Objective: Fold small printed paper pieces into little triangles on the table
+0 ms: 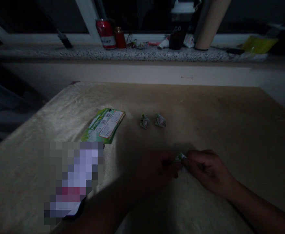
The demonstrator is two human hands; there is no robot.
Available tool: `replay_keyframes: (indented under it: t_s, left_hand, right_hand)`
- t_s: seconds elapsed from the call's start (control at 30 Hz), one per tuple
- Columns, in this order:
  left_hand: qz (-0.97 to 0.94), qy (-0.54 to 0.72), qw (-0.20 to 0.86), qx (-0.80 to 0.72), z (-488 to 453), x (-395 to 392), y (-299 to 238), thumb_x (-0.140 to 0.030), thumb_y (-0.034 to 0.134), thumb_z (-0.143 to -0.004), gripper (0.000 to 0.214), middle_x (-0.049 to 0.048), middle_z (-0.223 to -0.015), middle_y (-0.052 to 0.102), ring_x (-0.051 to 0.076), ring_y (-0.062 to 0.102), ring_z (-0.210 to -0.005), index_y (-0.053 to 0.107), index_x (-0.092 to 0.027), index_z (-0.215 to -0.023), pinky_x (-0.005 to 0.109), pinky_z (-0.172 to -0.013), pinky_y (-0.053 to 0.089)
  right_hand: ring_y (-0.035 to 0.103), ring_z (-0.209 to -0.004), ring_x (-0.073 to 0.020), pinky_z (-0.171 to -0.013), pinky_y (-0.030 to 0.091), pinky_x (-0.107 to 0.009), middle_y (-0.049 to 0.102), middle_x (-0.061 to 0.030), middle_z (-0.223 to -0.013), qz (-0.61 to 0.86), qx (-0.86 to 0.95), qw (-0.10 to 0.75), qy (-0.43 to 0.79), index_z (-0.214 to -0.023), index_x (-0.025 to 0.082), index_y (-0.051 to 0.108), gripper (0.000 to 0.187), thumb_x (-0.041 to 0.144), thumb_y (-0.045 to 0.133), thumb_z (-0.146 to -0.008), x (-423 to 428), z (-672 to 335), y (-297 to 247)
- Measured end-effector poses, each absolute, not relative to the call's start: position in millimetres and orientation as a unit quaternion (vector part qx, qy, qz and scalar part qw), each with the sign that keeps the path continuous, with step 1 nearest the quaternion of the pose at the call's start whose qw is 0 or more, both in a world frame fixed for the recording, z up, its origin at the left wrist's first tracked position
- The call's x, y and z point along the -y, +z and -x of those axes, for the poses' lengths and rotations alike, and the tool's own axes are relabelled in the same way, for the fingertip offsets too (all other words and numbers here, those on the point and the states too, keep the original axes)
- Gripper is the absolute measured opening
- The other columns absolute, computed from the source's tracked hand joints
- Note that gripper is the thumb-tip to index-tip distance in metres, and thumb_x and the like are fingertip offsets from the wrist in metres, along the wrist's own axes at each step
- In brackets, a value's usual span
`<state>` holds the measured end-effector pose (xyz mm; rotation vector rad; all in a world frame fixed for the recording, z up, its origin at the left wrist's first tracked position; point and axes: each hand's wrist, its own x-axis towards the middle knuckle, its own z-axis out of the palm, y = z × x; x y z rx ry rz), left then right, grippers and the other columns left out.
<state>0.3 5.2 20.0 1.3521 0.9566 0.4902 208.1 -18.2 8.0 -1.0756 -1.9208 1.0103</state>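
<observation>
A small piece of folded green-and-white printed paper (180,157) is pinched between both hands above the table. My left hand (160,169) grips it from the left, its fingers closed and deep in shadow. From the right, my right hand (209,170) pinches the same piece between thumb and fingers. Beyond the hands lie two small folded paper pieces, one on the left (145,122) and one on the right (160,120), with similar green and white print. To their left rests a stack of green printed leaflets (104,126). The fold's exact shape is hard to make out.
A pixelated, lit device like a phone (76,182) lies on the table (217,113) beside my left forearm. On the stone windowsill (142,55) behind stand a red can (105,34), an orange container (120,37), a dark lidded cup (180,27) and a cardboard tube (212,24).
</observation>
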Motion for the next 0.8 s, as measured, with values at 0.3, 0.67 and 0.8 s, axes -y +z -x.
replay_keyframes:
  t_s: [0.3, 0.67, 0.8]
  left_hand:
    - [-0.645, 0.229, 0.600, -0.415, 0.0, -1.1, 17.8, -0.043, 0.060, -0.093, 0.035, -0.0019, -0.061, 0.057, 0.011, 0.049, -0.056, 0.065, -0.016, -0.070, 0.024, -0.054, 0.034]
    - [-0.705, 0.295, 0.521, -0.380, -3.0, 0.6, 16.0, -0.030, 0.053, -0.093, 0.037, -0.0061, -0.055, 0.034, 0.009, 0.032, -0.052, 0.043, -0.019, -0.060, 0.027, -0.052, 0.023]
    - [-0.683, 0.271, 0.565, -0.375, -1.2, -1.5, 14.3, -0.041, 0.048, -0.098, 0.042, -0.0064, -0.056, 0.032, 0.010, 0.031, -0.053, 0.042, -0.020, -0.062, 0.026, -0.050, 0.021]
  right_hand:
    - [0.033, -0.046, -0.0073, -0.045, 0.025, -0.024, 0.034, 0.0067, -0.056, 0.419, 0.758, 0.348, 0.358, -0.065, 0.020, 0.046, 0.038, 0.022, 0.054, -0.102, 19.1, -207.8, 10.1]
    - [0.039, -0.050, -0.0077, -0.050, 0.028, -0.025, 0.037, 0.0065, -0.058, 0.345, 0.804, 0.370, 0.314, -0.065, 0.021, 0.037, 0.036, 0.011, 0.053, -0.096, 16.3, -201.7, 14.9]
    - [0.035, -0.049, -0.0072, -0.050, 0.027, -0.024, 0.034, 0.0072, -0.059, 0.345, 0.792, 0.362, 0.350, -0.066, 0.022, 0.034, 0.038, 0.012, 0.053, -0.098, 16.9, -203.0, 14.1]
